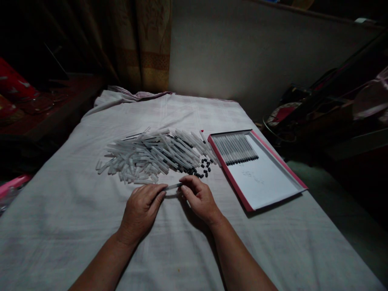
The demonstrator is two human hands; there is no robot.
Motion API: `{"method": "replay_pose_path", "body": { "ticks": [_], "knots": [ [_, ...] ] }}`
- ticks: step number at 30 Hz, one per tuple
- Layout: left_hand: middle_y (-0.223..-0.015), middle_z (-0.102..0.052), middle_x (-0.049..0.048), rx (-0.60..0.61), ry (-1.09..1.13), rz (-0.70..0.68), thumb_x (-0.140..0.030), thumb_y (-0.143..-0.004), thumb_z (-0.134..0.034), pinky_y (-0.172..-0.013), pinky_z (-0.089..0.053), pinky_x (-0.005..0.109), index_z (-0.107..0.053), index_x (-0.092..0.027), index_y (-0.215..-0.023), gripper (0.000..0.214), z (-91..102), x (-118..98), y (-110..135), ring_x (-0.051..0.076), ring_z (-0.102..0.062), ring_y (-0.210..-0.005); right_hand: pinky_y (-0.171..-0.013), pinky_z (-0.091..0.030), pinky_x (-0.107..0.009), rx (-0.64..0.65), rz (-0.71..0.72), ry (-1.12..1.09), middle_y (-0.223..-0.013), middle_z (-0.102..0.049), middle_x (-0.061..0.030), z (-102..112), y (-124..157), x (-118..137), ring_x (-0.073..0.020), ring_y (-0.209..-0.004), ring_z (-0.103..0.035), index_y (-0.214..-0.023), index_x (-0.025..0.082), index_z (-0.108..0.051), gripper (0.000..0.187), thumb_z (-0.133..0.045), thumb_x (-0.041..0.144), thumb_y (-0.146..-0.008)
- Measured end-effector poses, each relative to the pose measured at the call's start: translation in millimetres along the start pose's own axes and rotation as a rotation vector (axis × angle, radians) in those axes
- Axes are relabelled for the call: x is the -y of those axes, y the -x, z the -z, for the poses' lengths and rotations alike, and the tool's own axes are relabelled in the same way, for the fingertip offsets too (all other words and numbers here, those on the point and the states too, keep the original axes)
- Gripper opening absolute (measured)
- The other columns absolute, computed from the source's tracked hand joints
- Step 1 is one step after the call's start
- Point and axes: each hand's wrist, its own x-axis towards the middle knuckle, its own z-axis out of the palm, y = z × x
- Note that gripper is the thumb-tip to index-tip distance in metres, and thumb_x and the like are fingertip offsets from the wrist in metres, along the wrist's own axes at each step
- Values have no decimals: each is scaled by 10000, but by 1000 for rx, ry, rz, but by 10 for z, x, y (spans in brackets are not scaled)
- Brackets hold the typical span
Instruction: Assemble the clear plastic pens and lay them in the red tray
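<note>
Head: two hands (pixel 200 197); one pen (pixel 172 187) held between; one box (pixel 268 182)

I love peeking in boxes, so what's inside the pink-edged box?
In the pink-edged box lies a row of clear pens with black ends, on a white bottom with faint marks. I can't tell what's right under the pens; they cover it.

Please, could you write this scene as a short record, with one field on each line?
Left hand: holds one end of a pen
Right hand: holds the pen's dark end
Beyond hands: heap of whitish pen parts
Heap's right edge: small black pieces
Right of heap: shallow red-edged box, row of pens inside
Surface: pale cloth
</note>
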Motion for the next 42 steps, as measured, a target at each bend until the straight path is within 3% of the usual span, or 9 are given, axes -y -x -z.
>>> {"method": "replay_pose_path", "body": {
  "ticks": [5, 11, 17, 22, 27, 31, 37, 42],
  "knots": [
    [-933, -766, 35, 8, 0, 3, -324, -993, -535, -762, -521, 324, -687, -217, -1079, 205, -4, 2, -2, 191, -710, -842, -616, -480, -247, -4, 1, 50, -739, -637, -10, 4, -3, 3, -148, -678, -598, -862, 201, -624, 140, -554, 317, -894],
    [-932, -765, 36, 8, 0, 2, -326, -993, -530, -764, -519, 326, -687, -217, -1078, 209, -4, 11, -4, 192, -710, -845, -636, -482, -252, 20, 19, 37, -787, -650, -8, 14, 6, 17, -143, -678, -597, -1015, 200, -631, 179, -558, 299, -886],
    [-927, -767, 40, 24, -1, 3, -339, -995, -522, -771, -514, 332, -692, -223, -1067, 218, 7, -14, -6, 198, -710, -840, -626, -463, -251, -20, 16, 98, -696, -609, 5, 12, -4, 30, -136, -645, -571, -810, 201, -614, 180, -537, 333, -906],
    [-936, -770, 45, 21, -2, 28, -345, -995, -517, -772, -520, 334, -696, -225, -1077, 231, -3, 4, 4, 201, -714, -848, -637, -490, -256, 3, 0, 22, -789, -677, -10, 10, -3, 36, -142, -675, -613, -969, 201, -661, 170, -607, 308, -848],
    [-925, -773, 48, 36, -4, 38, -355, -992, -514, -764, -523, 339, -709, -229, -1058, 242, 6, -6, -5, 206, -715, -832, -668, -502, -267, -43, -6, 47, -755, -694, -10, 1, -9, 51, -155, -692, -639, -863, 204, -684, 124, -604, 297, -848],
    [-913, -774, 48, 35, 2, 25, -348, -991, -517, -764, -521, 339, -716, -227, -1043, 239, 19, -24, -11, 206, -711, -830, -640, -485, -262, -62, -15, 94, -674, -667, -3, -2, -11, 45, -148, -645, -619, -750, 201, -656, 190, -584, 327, -873],
    [-919, -773, 47, 26, 9, 37, -338, -983, -529, -769, -517, 341, -715, -227, -1060, 230, 16, -17, -10, 209, -711, -833, -640, -521, -267, -26, -50, -74, -783, -708, -17, 3, -2, 41, -157, -691, -653, -933, 200, -693, 185, -609, 334, -836],
    [-922, -773, 45, 10, -8, 3, -335, -991, -529, -764, -510, 339, -704, -216, -1054, 221, 7, -12, -4, 207, -711, -831, -638, -508, -267, -58, -69, -40, -709, -689, -4, -6, -13, 37, -144, -637, -633, -845, 194, -699, 154, -625, 324, -814]
  ]
}}
